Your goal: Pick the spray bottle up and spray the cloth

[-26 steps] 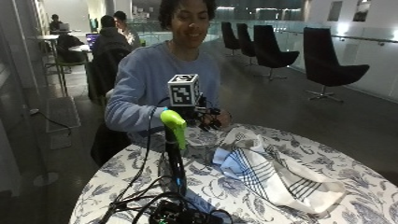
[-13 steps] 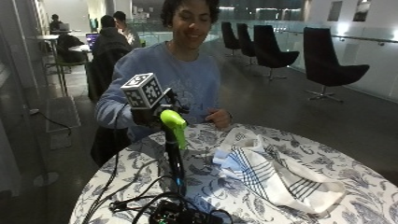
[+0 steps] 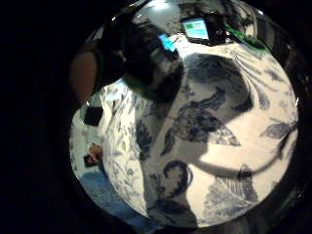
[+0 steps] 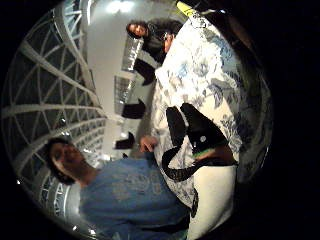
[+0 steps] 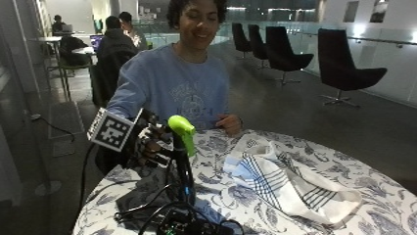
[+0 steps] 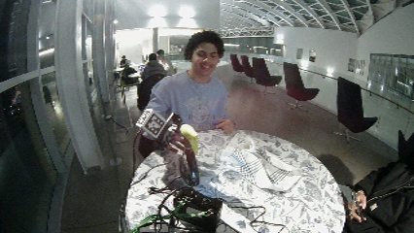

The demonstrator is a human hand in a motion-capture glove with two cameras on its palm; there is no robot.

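1. Spray bottle (image 5: 182,156) stands upright on the table (image 5: 365,161), at about 9 o'clock from the cloth (image 5: 287,183), near the table's edge. Dark slim body, bright green trigger head on top.
2. Right hand (image 5: 151,146) in black glove is at the bottle's neck, just below the green head, at 9 o'clock of it. Fingers look curled toward the neck; can't tell if they actually wrap around it or only touch.
3. Cloth: white with dark blue stripes, crumpled, lying on the floral tablecloth, apart from the bottle.
4. Bare left hand (image 5: 229,123) rests at the table edge, 12 o'clock from the cloth, touching nothing else.
5. Black box with cables (image 5: 186,226) sits at 6 o'clock of the bottle.
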